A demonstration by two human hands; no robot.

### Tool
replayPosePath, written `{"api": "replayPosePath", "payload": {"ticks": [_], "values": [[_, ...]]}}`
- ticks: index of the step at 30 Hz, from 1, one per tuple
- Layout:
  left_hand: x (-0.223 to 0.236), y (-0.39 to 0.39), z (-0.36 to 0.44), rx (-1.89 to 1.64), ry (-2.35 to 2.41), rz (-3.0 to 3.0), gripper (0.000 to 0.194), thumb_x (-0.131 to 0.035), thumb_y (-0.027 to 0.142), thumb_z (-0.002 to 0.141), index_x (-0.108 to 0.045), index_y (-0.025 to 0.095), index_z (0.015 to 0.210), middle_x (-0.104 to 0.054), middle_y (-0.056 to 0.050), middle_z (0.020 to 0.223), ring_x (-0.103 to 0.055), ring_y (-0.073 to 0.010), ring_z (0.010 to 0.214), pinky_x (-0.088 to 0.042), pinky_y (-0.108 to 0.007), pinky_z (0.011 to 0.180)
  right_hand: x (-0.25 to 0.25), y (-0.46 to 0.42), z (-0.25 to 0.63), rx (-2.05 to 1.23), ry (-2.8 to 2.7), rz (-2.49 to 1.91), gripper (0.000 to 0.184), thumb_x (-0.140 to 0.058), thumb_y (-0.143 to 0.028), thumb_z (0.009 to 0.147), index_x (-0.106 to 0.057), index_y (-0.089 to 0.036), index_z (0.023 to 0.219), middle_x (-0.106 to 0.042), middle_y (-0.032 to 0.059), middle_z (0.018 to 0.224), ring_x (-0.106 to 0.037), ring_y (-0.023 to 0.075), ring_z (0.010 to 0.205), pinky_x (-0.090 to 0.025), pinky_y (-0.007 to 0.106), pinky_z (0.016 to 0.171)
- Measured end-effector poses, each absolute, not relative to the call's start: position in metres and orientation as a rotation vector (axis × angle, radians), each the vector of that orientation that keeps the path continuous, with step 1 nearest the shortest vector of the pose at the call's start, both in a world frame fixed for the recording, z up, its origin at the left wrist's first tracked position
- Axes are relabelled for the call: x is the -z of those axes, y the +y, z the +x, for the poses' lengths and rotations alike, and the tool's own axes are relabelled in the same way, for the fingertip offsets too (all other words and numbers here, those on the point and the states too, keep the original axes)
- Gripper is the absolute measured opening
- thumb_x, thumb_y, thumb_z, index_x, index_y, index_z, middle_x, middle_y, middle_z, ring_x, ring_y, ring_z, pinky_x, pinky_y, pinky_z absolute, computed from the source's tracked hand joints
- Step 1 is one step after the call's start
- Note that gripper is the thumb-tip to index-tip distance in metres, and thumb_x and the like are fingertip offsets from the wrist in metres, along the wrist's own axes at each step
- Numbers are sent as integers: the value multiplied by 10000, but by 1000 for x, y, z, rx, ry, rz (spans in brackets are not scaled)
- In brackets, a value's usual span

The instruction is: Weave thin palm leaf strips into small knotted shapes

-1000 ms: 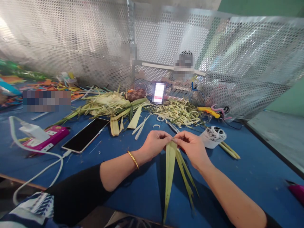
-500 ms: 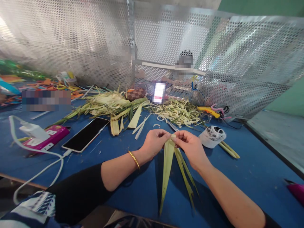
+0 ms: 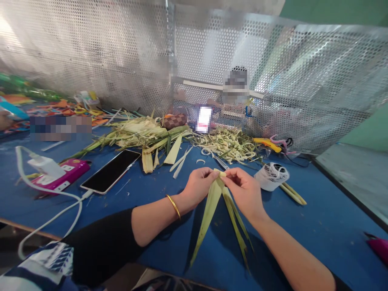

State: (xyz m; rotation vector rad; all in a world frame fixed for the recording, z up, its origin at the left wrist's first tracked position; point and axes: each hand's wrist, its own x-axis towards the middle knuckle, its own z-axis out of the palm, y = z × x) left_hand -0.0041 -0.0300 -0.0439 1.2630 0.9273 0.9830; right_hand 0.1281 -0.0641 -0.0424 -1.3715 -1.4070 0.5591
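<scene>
1. Pale green and flat, the wide leaf (image 3: 207,208) hangs over the near part of the blue table (image 3: 291,238), broad at its folded top and tapering to a point towards the near edge.
2. The left hand (image 3: 197,185) is pinched on the folded top, thumb against fingers; the right hand (image 3: 244,190) is pinched on the same fold, just beside it.
3. An uneven pull between the hands could split the leaf lengthwise, as its fibres seem to run that way.
4. The fold might spring open if either pinch slackened, since only fingertips appear to hold it.
5. Narrow strips (image 3: 238,224), thin and ragged-ended, hang below the right hand. Fingers hide whether they join the wide leaf; they could tangle with it if swung across.
6. A tapered metal blade (image 3: 221,162) lies just beyond the hands, its near end hidden. A careless forward reach could scrape a knuckle.
7. Behind it sits a curly, springy-looking pile of shreds (image 3: 230,145), and to its left a heap of creased leaves (image 3: 136,131). A dropped piece could get lost among either.
8. The rounded white coil (image 3: 272,177), beside the right hand, might topple if knocked sideways.
</scene>
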Motion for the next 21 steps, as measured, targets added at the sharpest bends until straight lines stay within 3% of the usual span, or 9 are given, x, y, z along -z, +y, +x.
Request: {"api": "replayPosePath", "payload": {"ticks": [10, 21], "values": [[45, -27, -4, -1050, 1003, 1451, 303, -547, 402, 752, -485, 168, 570, -412, 60, 531, -350, -78, 521, -284, -201, 486, 48, -60, 126, -671, -1335, -1372, 182, -631, -368, 738, -611, -186, 736, -600, -10, 631, -549, 148, 586, -458, 269, 578], [52, -16, -5, -1031, 1077, 1235, 257, -515, 365, 802, -473, 192, 616, -404, 70, 435, -349, -73, 350, -260, -192, 354, 20, -86, 120, -103, -1649, -1167, 58, -587, -234, 832, -617, -207, 790, -634, 10, 739, -593, 146, 669, -477, 268, 620]]}}
